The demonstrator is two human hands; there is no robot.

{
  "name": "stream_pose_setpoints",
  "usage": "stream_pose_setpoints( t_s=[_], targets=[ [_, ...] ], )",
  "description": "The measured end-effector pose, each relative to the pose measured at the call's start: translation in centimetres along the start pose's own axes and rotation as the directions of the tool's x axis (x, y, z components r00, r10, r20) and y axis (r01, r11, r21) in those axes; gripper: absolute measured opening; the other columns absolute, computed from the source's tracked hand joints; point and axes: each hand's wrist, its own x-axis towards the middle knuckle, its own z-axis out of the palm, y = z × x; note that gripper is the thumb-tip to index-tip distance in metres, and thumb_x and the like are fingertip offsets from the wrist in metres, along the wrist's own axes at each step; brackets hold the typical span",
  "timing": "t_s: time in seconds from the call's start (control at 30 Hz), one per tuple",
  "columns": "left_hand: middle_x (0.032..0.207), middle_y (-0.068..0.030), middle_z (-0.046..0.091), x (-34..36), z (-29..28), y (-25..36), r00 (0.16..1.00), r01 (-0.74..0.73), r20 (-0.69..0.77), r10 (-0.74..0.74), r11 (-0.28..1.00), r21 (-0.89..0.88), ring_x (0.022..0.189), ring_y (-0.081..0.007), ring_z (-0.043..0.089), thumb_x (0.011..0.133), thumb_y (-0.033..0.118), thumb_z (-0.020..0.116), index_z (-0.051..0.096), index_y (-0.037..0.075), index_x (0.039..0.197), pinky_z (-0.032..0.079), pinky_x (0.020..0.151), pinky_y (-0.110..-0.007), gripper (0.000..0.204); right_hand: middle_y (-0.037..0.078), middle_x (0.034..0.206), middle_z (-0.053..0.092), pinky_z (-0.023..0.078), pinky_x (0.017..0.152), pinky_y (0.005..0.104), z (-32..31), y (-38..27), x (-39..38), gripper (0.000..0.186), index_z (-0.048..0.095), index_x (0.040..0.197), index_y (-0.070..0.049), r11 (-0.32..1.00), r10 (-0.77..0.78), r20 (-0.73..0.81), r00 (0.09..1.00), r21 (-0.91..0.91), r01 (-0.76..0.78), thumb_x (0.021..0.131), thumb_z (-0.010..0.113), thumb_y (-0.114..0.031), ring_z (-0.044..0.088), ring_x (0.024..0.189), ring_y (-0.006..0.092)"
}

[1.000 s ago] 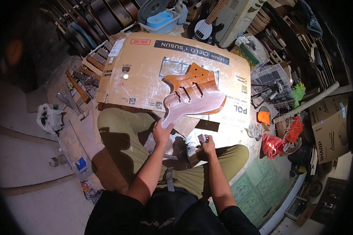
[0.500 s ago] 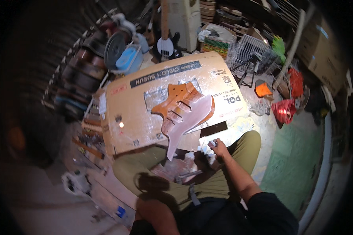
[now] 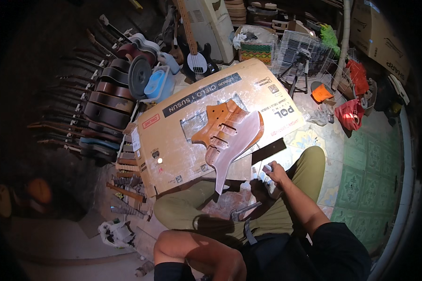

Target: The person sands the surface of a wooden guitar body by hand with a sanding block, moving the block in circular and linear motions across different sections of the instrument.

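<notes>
My right hand (image 3: 277,173) is closed around a small pale grey block (image 3: 267,167), just past the near edge of the cardboard and over my lap. The kind of block is too small to make out. My left forearm (image 3: 197,250) lies bent across the lower edge, and its hand is out of sight. In front of me a guitar body (image 3: 227,125) lies flat on the cardboard (image 3: 178,152). It is orange-brown wood with pickup cavities, and a smooth pinkish area covers its right side down to the pointed horn. Neither hand touches it.
Several guitars (image 3: 109,96) stand in a row at the left. Behind the cardboard are a blue tub (image 3: 157,83), a black bass guitar (image 3: 199,61) and a wire rack (image 3: 295,51). A small tripod (image 3: 301,68), an orange item (image 3: 321,92) and a red bag (image 3: 349,114) sit at right.
The whole view has shifted and turned. My left forearm has swung inward across my lap. My right hand keeps its hold on the block, and the guitar body stays in place on the cardboard.
</notes>
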Motion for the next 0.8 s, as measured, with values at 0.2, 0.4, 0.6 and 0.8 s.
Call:
stream_pose_setpoints(
  t_s=[0.2,0.4,0.6,0.8],
  targets=[
    [0.128,-0.0171,0.061,0.0,0.0,-0.4,0.993,0.098,0.074,-0.093,0.993,-0.071,0.121,-0.0257,0.056,0.099,0.037,0.054,0.061,0.001,0.127,0.041,0.106,-0.04,0.046,0.025,0.106,0.07,0.054,0.088,0.0439,-0.5,0.3,0.0,0.048,0.06,0.119,0.0,1.0,-0.009,-0.021,1.0,-0.002,0.009,0.08,0.081,-0.019,0.069,0.101,0.0387],
    [0.134,-0.0176,0.058,-3.0,-0.3,-1.1,0.944,0.29,0.203,-0.259,0.947,-0.141,0.126,-0.0277,0.054,0.1,0.044,0.051,0.058,0.003,0.132,0.039,0.11,-0.042,0.053,0.027,0.114,0.068,0.053,0.095,0.05,-0.5,-0.3,0.0,0.05,0.061,0.12,-0.002,0.997,-0.004,0.009,1.0,-0.074,0.004,0.088,0.074,-0.038,0.066,0.108,0.0433],
    [0.14,-0.0182,0.055,-7.7,-0.2,-3.4,0.822,0.527,0.345,-0.453,0.835,-0.158,0.132,-0.0297,0.051,0.101,0.051,0.048,0.056,0.004,0.138,0.037,0.113,-0.044,0.06,0.024,0.109,0.071,0.055,0.09,0.0441,-0.3,0.3,-0.2,0.046,0.061,0.119,0.0,0.999,-0.037,-0.063,0.997,-0.009,0.037,0.081,0.081,-0.017,0.069,0.103,0.0382],
    [0.146,-0.0188,0.053,-13.1,-1.2,-6.9,0.623,0.759,0.371,-0.688,0.647,-0.074,0.138,-0.0317,0.049,0.102,0.059,0.045,0.053,0.005,0.143,0.034,0.117,-0.046,0.067,0.026,0.109,0.069,0.054,0.091,0.0477,0.2,0.1,0.6,0.048,0.06,0.119,-0.002,0.998,-0.05,-0.009,0.999,0.044,0.05,0.082,0.079,-0.026,0.068,0.104,0.0413]
  ],
)
